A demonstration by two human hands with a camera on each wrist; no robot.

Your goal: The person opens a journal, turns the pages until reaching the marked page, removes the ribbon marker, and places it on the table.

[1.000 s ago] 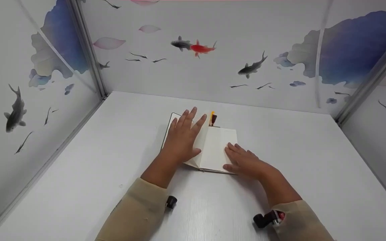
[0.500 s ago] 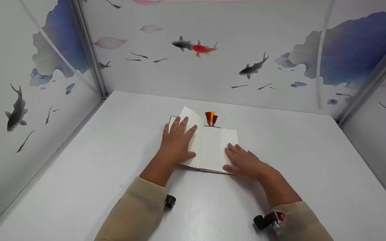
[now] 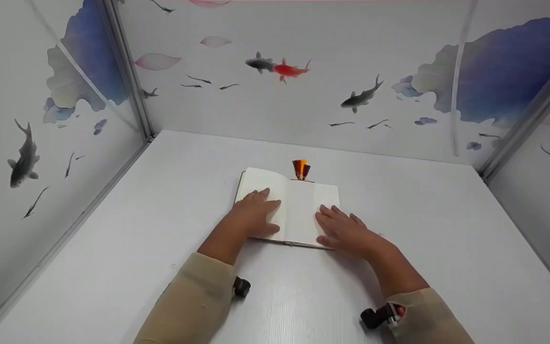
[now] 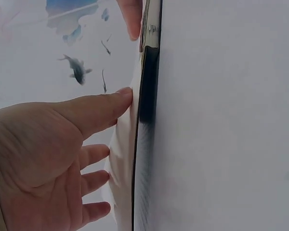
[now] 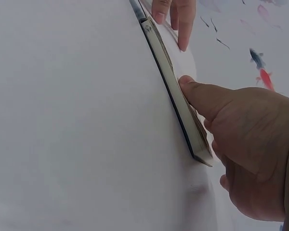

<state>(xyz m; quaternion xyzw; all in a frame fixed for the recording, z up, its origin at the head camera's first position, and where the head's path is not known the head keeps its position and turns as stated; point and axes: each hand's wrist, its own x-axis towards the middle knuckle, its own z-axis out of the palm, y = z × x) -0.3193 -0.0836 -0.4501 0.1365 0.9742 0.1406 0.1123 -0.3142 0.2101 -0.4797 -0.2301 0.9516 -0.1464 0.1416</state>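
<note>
An open notebook [image 3: 300,210] with blank cream pages lies on the white table. My left hand [image 3: 256,213] rests on its left page, fingers spread and fingertips on the paper; the left wrist view shows the thumb and fingertips against the page edge-on. On the right page lies my right hand [image 3: 344,229], fingers extended near the outer edge. In the right wrist view, the thick page block [image 5: 176,86] sits under the right thumb, inside a dark cover. An orange and dark brown tassel-like bookmark [image 3: 301,168] sticks out past the notebook's top edge.
The white table [image 3: 423,215] is enclosed by white panels [image 3: 303,110] printed with fish and blue shapes, with metal posts [image 3: 127,71] at the corners. Black wrist cameras [image 3: 241,287] protrude from the sleeves [image 3: 189,296].
My left hand has moved down and towards me on the left page. The raised leaf has turned over to the left, and the bookmark has come into full view. The right hand has hardly moved.
</note>
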